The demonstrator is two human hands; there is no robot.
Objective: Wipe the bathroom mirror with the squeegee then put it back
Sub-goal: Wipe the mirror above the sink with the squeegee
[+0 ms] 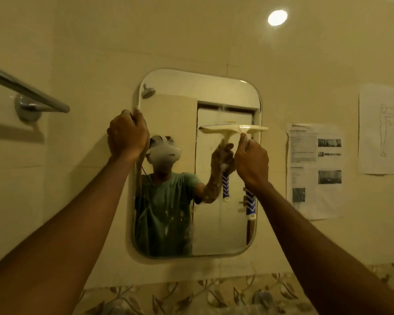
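I have the mirror (168,96) square in front of me, a rounded rectangle fixed to the pale tiled wall, and I judge the wipe to be partway through, not finished. The glass above the blade on the right side reads fairly clean, while the lower and left parts show pale streaks and spatter over the reflection, so to my eye that area is not yet done. A towel rail (27,92) juts from the wall at the upper left, and printed sheets (314,169) are stuck to the wall just right of the mirror; I see no obvious hook or holder for the tool, so I cannot tell where it goes back. My left hand (126,135) is curled closed over the mirror's upper left edge, bracing it. My right hand (251,160) is wrapped tight around the squeegee (233,129), thumb pressed up along the neck, with the blue-and-white end of the handle poking out below my wrist. The pale blade lies level against the glass in the upper right part, its right tip reaching the mirror's edge. What is left, as I judge it: draw the blade down this strip, cover the left side and bottom, then return the squeegee to its place.
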